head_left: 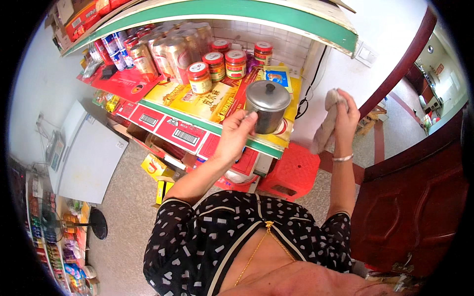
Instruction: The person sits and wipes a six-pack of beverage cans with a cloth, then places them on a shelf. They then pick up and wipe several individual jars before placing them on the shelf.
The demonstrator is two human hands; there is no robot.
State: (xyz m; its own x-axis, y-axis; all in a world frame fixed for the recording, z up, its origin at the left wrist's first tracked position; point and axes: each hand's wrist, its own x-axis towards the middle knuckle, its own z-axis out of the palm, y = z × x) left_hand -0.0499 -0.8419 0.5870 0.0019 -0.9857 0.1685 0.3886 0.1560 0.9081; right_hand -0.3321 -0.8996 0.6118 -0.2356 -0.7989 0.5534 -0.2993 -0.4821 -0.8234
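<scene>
A lidded metal pot [269, 111], with a black knob on its silver lid, is at the right front end of the shelf. My left hand [237, 133] is closed on the pot's near left side, where its handle would be; the fingers cover that part. I cannot tell whether the pot's base rests on the shelf. Raised to the right of the shelf, my right hand [346, 116] grips a greyish cloth [326, 126] that hangs down from the fingers. Behind the pot lie a blue and yellow packet [277, 76] and several red-lidded jars [236, 64].
Grouped cans [173, 54] stand at the shelf's left. An upper shelf with a green edge [276, 17] overhangs it. Below sits a red plastic stool [291, 170]. A dark red door [414, 212] and doorway are at right; a white chest freezer [91, 155] stands left.
</scene>
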